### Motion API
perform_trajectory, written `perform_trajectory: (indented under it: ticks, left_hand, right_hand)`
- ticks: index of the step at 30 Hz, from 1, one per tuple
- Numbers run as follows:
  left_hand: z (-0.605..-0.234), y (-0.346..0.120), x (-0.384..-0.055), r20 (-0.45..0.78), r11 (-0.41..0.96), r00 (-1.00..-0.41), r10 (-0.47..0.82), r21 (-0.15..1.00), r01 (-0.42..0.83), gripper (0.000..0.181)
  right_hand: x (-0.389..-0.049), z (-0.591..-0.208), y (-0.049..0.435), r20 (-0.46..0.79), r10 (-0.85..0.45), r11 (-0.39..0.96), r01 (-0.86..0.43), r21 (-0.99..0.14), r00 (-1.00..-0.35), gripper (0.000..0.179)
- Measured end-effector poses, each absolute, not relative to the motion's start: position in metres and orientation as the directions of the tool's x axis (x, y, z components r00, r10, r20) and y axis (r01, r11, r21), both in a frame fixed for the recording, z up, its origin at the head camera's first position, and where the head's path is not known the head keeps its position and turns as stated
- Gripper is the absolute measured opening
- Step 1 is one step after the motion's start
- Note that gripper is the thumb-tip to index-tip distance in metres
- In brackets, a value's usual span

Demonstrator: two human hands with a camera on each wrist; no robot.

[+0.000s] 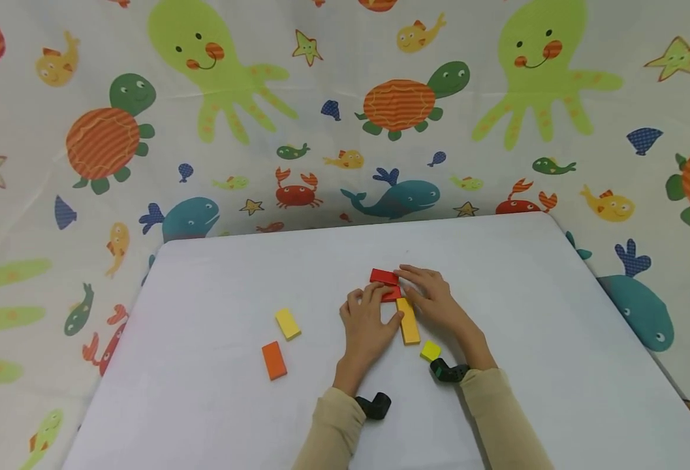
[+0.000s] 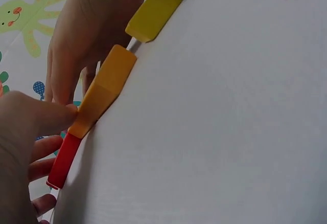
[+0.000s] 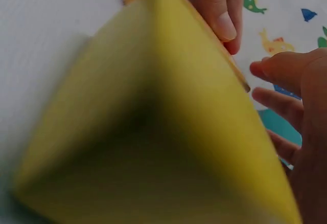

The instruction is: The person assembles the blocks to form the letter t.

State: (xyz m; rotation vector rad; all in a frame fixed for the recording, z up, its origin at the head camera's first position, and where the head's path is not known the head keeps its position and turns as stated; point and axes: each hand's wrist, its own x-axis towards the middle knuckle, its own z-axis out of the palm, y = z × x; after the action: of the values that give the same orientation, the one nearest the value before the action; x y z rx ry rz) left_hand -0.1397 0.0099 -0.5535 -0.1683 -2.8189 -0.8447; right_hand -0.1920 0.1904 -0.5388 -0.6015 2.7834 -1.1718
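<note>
Two red blocks (image 1: 383, 277) lie close together at the mid-right of the table, and a longer orange-yellow block (image 1: 408, 321) extends toward me from the nearer one. My left hand (image 1: 368, 326) reaches in from the left, its fingertips over the nearer red block (image 2: 63, 162). In the left wrist view its thumb touches the side of the orange-yellow block (image 2: 104, 88). My right hand (image 1: 435, 300) is to the right, loosely bent fingers at the red blocks' right ends. By my right wrist lies a small yellow block (image 1: 431, 350), large and blurred in the right wrist view.
A pale yellow block (image 1: 288, 324) and an orange block (image 1: 274, 360) lie to the left on the white table (image 1: 203, 405). Black wrist cameras (image 1: 375, 406) stick out from both wrists. Behind the table hangs a sea-animal curtain (image 1: 321, 85).
</note>
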Motion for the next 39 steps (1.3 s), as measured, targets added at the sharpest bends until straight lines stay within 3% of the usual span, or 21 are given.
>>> perform_trajectory:
  ticks: [8,17,39]
  left_hand:
    - [-0.555,0.009,-0.139,0.211,0.843,-0.975,0.064,0.511,0.166,0.051]
    - [-0.563,0.005,-0.139,0.282,0.790,-0.958,0.042,0.578,0.204,0.032]
    - [-0.562,0.007,-0.141,0.301,0.773,-0.953,0.034,0.596,0.216,0.032]
  right_hand:
    - [-0.190,-0.540,0.194,0.041,-0.344,0.642,-0.266,-0.719,-0.938,0.041]
    - [-0.192,-0.540,0.195,0.061,-0.287,0.651,-0.241,-0.720,-0.956,0.039]
    - [-0.192,-0.536,0.195,0.112,-0.176,0.739,-0.207,-0.641,-0.978,0.029]
